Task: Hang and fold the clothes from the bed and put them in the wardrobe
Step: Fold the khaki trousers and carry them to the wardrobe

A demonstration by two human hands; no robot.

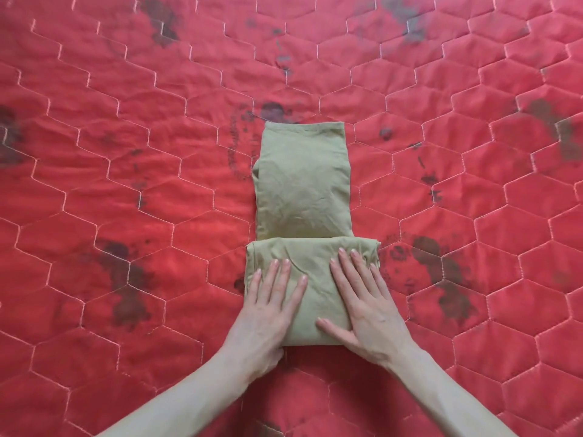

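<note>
Olive-green cotton garment (304,184) lies lengthwise at the centre of the red quilted bedcover (126,152), already narrowed to a long strip. Its near end is turned over into a thicker block. Both hands sit on that block, a little apart from each other. I note the left hand (271,305) lying flat on the block's left side, fingers straight and slightly spread. The right hand (367,305) lies flat on the right side, fingers straight, thumb stretched toward the middle. Neither hand pinches or curls round cloth.

My reading: the palms press the fold so that the crease sets and the layers do not spring open. The far part is laid straight ahead, probably so the block can be turned onto it next. No wardrobe or hanger is in view. I judge the folding part done, the storing not begun.
</note>
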